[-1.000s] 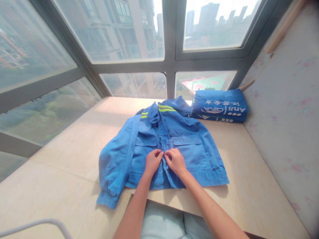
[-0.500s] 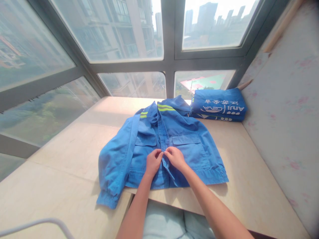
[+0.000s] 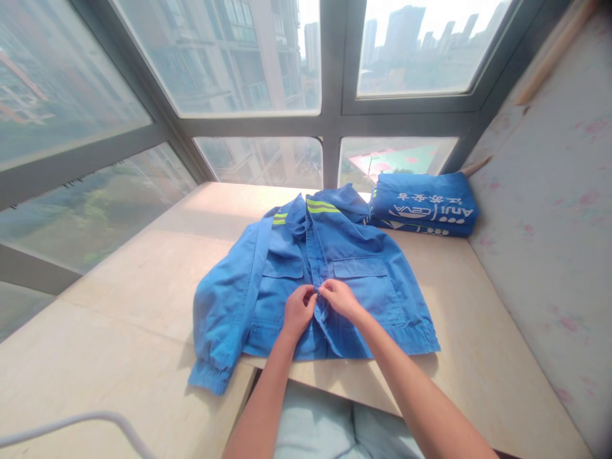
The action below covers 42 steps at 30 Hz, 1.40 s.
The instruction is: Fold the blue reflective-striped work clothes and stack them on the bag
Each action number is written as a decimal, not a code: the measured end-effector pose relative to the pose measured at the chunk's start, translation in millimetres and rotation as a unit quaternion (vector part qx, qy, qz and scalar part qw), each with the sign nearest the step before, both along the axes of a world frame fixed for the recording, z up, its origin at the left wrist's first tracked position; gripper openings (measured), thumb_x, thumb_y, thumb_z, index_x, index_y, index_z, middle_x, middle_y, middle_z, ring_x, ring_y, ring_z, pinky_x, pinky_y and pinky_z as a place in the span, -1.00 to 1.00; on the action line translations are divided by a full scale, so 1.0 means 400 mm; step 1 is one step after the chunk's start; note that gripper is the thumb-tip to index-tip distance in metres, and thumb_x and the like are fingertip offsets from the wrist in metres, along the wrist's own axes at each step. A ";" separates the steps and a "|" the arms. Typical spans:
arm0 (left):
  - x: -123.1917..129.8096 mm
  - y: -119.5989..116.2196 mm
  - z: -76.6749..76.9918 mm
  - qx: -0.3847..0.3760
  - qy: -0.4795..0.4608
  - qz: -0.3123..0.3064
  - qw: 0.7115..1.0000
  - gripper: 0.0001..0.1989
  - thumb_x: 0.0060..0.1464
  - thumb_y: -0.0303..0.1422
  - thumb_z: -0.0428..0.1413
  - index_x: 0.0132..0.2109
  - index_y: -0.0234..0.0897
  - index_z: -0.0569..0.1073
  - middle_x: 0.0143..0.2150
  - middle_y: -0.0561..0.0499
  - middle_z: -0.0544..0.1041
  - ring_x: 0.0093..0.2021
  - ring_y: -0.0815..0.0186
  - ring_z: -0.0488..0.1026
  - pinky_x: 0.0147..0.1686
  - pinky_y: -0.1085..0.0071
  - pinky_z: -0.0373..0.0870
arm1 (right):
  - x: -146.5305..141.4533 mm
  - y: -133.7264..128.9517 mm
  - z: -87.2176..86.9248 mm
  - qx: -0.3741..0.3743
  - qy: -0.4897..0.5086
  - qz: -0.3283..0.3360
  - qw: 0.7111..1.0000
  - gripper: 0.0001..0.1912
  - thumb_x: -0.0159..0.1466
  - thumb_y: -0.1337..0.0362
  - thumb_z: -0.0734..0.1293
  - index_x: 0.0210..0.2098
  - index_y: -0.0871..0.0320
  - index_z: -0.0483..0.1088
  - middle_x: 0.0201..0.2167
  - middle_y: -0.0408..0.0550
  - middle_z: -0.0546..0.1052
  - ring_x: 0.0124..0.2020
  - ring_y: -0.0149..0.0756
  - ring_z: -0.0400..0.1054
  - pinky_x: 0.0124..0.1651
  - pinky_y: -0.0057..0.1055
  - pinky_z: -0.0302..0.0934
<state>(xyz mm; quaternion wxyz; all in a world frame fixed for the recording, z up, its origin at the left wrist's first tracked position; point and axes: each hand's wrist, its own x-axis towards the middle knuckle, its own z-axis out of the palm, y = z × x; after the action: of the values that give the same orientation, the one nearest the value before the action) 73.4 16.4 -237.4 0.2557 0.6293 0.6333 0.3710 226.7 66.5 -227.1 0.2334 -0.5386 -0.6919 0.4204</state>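
Observation:
A blue jacket [image 3: 368, 245] with yellow-green stripes lies front side up, its collar toward the window. Its left-side sleeve stretches down toward the table's near edge. At the front placket, below the level of the chest pocket flaps, my left hand [image 3: 300, 309] pinches one edge of the cloth. My right hand [image 3: 338, 297] grips the other edge right beside it, fingertips nearly touching. Below the hands the placket flap hangs loose and slightly folded. Whatever small fastener may be between the fingertips is too small to make out.
Folded blue garments [image 3: 425, 201] with white lettering are stacked at the back right by the wall. A pale cable [image 3: 102, 415] curves over the near left of the light tabletop [image 3: 124, 306]. Windows rise behind the table.
The view has shifted slightly, moving the scene a little to the right. Both hands stay at the placket, and the flap below them has opened out a bit.

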 end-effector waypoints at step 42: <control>0.034 0.182 0.125 -0.022 0.338 -0.023 0.941 -0.82 0.23 -0.53 0.02 -0.21 -0.26 0.51 -0.21 -0.20 0.54 -0.04 0.03 0.38 -0.12 0.22 0.29 | -0.065 0.089 0.069 0.105 -0.300 -0.001 0.948 -0.76 0.33 0.45 0.24 -0.08 0.21 0.48 -0.08 0.25 0.49 -0.07 -0.07 0.44 -0.11 -0.30 0.29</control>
<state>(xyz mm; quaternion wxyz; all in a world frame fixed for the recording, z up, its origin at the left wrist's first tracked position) 86.8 89.4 -187.6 0.0484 0.7265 0.6755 0.1165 200.6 102.0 -199.6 0.0703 -0.6129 -0.7697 0.1642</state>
